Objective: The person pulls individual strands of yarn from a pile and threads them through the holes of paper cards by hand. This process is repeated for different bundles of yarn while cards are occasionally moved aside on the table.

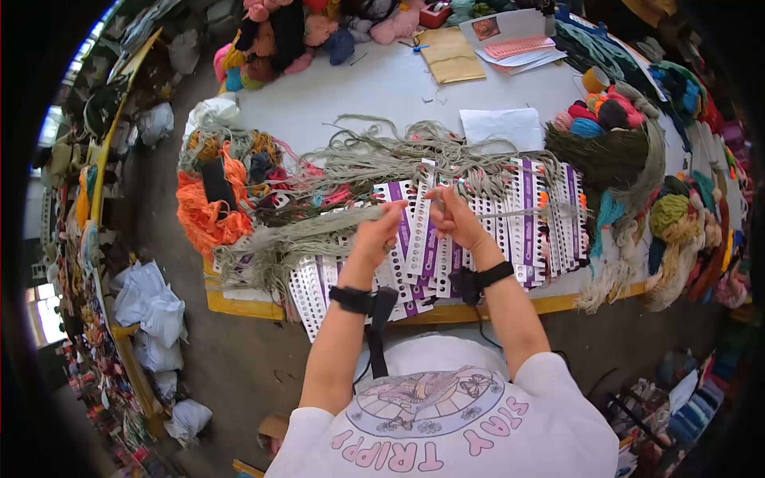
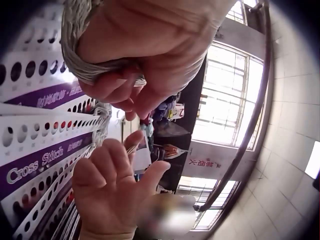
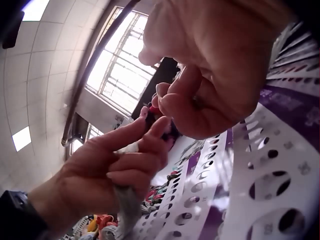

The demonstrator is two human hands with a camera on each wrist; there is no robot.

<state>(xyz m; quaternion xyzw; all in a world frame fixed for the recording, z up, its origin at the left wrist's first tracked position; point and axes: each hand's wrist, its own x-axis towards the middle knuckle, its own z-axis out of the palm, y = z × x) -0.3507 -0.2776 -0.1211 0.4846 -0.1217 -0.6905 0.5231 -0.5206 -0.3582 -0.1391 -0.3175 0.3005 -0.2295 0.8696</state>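
Head view: left hand (image 1: 378, 239) grip clamped on stringy grey-green yarn (image 1: 325, 226); right hand (image 1: 459, 221) grip, cannot tell.

Your head view is bright, bowed and black-rimmed. In your left wrist view, daylight burns out the tall, barred glass window (image 2: 227, 92) at 2 o'clock, with 1 blurred patch at 6; right wrist, glare streaks the white, punched cardboard strip (image 3: 226, 172) at 4.
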